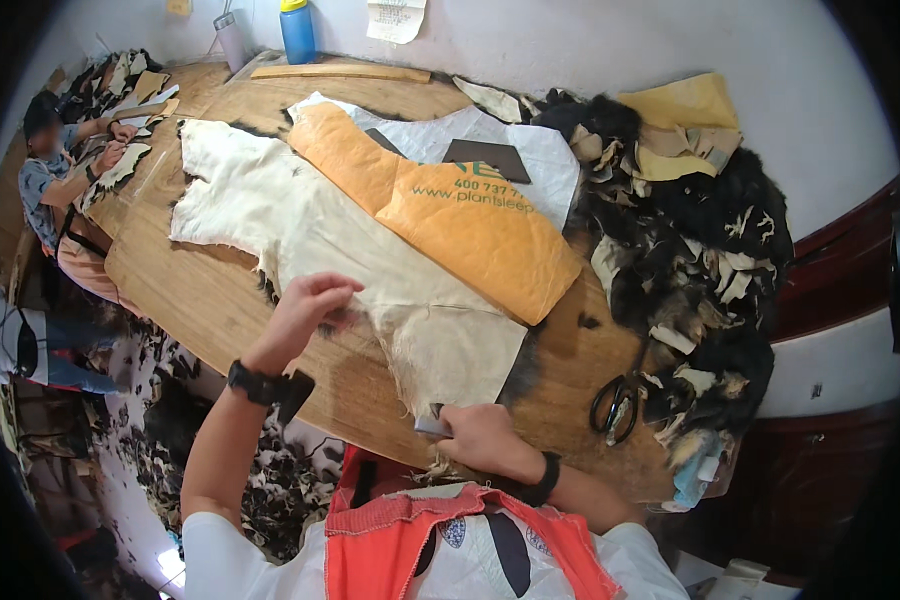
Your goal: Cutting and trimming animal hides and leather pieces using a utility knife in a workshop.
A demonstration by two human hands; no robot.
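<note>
A cream-coloured hide (320,215) with dark fur along its edges lies skin side up, slanting across the wooden table. An orange curved pattern sheet (490,230) with printing rests over its upper right side. My left hand (315,305) is over the hide's near edge, its fingers partly stretched out and slightly blurred, with nothing visible in them. At the hide's near lower corner, my right hand (480,435) is closed around a small grey tool (431,421). Its exact kind is hidden by the fingers.
Black-handled scissors (615,408) lie at the right, beside a heap of dark fur scraps (700,270). Behind the orange sheet are a white sheet (560,165) and a dark flat piece (485,158). A blue bottle (297,35) stands at the back. A co-worker (60,180) handles pieces at far left.
</note>
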